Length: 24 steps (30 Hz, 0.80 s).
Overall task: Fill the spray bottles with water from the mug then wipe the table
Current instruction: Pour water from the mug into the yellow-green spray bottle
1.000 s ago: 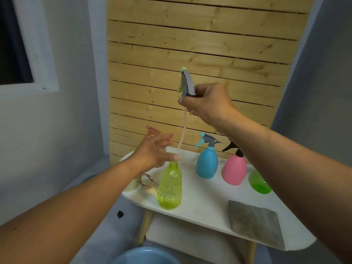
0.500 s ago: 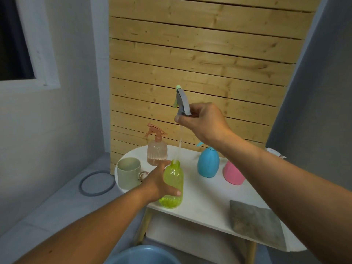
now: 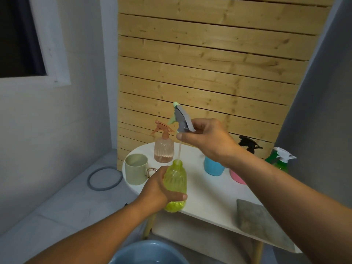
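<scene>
A: Item one, yellow-green bottle (image 3: pixel 174 185): how is it held, and where?

B: It is stood upright at the near left edge of the white table (image 3: pixel 207 199); it is wrapped by the left hand (image 3: pixel 159 188), fingers and thumb curled round its body; it appears to be steadied so that the open neck stays put.

A: Item two, spray head (image 3: pixel 181 121)?

B: It is pinched at its collar by the right hand (image 3: pixel 206 140), fingers closed on it, and is kept directly above the bottle; its dip tube (image 3: pixel 179 150) is hung straight down with the tip at or just inside the neck; whether it is being taken out or put in cannot be told.

A: Item three, the water source?

B: A pale green mug (image 3: pixel 136 168) is placed just left of the held bottle, handle toward it, presumably for an easy reach; its contents cannot be seen.

A: Remaining stock?

B: A peach bottle (image 3: pixel 163 147) is set at the far left; a blue bottle (image 3: pixel 213 167), a pink bottle (image 3: pixel 237 178) and a green bottle (image 3: pixel 279 161) are ranged to the right, partly hidden by the forearm; a grey cloth (image 3: pixel 257 220) is laid at the near right, judged reserved for wiping; a blue basin (image 3: pixel 148 253) is sited below, near.
</scene>
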Tool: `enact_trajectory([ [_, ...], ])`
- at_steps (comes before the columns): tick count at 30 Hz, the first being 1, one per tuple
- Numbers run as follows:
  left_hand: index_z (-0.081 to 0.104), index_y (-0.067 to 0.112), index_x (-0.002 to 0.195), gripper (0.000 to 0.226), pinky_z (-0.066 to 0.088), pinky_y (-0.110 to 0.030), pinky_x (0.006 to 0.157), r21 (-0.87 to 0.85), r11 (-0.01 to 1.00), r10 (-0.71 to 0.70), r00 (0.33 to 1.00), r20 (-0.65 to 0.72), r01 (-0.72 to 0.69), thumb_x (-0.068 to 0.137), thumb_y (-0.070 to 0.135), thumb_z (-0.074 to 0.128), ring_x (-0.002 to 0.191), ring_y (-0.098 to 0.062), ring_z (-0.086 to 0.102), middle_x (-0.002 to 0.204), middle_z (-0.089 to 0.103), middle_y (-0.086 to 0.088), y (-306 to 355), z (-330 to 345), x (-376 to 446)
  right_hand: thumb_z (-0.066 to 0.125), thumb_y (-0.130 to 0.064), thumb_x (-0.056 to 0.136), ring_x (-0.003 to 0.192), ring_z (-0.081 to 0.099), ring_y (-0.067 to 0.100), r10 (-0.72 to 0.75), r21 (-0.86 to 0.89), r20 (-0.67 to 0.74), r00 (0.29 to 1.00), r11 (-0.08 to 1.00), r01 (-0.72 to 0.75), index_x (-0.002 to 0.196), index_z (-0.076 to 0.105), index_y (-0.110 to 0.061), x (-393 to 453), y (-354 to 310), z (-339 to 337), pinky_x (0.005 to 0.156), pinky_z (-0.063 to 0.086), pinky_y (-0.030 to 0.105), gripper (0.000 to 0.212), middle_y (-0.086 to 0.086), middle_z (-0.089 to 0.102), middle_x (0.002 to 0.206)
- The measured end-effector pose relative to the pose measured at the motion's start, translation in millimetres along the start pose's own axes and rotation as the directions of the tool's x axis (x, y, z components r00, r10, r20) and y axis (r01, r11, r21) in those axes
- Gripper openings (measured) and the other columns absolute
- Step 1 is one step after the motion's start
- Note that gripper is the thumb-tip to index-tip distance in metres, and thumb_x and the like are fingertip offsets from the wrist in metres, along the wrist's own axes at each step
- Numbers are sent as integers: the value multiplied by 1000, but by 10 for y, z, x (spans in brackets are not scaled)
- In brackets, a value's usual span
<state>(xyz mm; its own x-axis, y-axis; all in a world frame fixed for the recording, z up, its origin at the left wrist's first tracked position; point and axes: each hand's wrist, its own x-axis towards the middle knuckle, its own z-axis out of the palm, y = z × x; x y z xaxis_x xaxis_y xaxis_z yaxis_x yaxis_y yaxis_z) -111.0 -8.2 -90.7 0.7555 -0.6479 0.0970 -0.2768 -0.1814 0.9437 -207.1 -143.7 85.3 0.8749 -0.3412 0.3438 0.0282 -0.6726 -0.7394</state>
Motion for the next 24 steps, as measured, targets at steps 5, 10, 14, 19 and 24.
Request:
enact_trajectory([
  [5,58,37,123,82,57,-28,92,-15,1000,26,1000,-3,-26,55,29,103,108,-4,67,116,70,12,92,-221,-392,78,-21,89,78,66,2,-39,113,138,990,993,23,104,76,-13,-325,41,228,72,56,24,16,5,76,93],
  [10,56,32,129,81,58,-19,80,-34,999,17,1000,20,-16,63,12,99,102,0,70,115,72,8,135,-381,-826,78,-24,88,92,69,20,-37,220,200,979,976,-8,107,76,-17,-673,155,556,94,54,54,20,16,74,104],
  [14,58,31,127,76,59,-22,81,-28,1000,-12,999,42,14,66,7,96,101,-4,72,110,74,9,62,-494,-1123,72,-9,93,93,69,10,-73,331,262,962,943,-18,112,75,-11,-921,132,704,84,55,29,19,3,77,101],
  [19,59,35,126,74,61,-29,88,-13,999,-32,996,79,33,66,11,95,104,-8,72,111,73,9,-29,-541,-1337,69,-11,96,115,68,29,-122,384,381,916,923,-37,122,71,-11,-1064,103,797,99,55,35,26,11,74,117],
  [24,55,46,127,78,60,-36,95,-26,999,-32,992,118,35,66,17,93,111,-10,69,114,71,13,-102,-550,-1423,70,-12,96,108,70,29,-120,332,456,882,942,-43,117,72,-11,-1094,47,808,96,56,38,21,14,74,113],
])
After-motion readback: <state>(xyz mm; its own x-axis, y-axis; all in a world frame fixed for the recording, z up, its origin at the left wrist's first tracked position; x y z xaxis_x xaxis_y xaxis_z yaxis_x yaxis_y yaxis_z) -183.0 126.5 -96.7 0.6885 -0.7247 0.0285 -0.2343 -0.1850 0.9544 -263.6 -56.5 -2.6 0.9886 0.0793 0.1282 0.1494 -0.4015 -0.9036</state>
